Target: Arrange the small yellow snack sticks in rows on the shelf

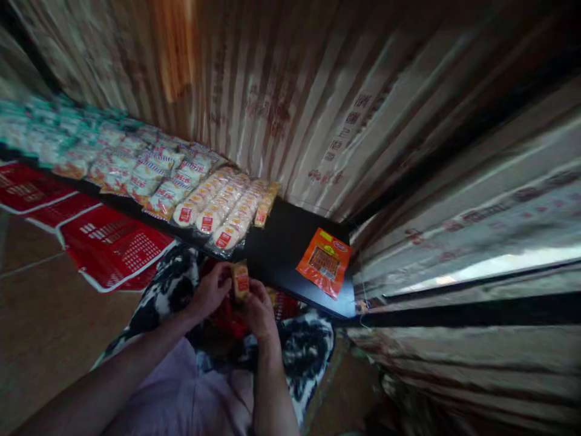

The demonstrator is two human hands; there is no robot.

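Over my lap, a small yellow snack packet [241,278] with a red label is held upright between my hands. My left hand [213,290] has curled fingers at the packet's left edge. At its lower right side, my right hand [258,310] grips it with the fingers closed. Just beyond, on a black shelf [281,242], lie rows of round white crackers in clear wrap [226,236]. A similar yellow packet [266,204] stands at the right end of these rows. Red material [229,321] shows below my hands, partly hidden by them.
An orange snack bag [325,260] lies at the shelf's right end. White snack bags [157,175] and blurred green-and-white packs [54,124] line the shelf leftward. Red printed sheets [113,245] hang along its front. Plastic-covered printed panels [290,109] rise behind, with a dark bar [454,151] at right.
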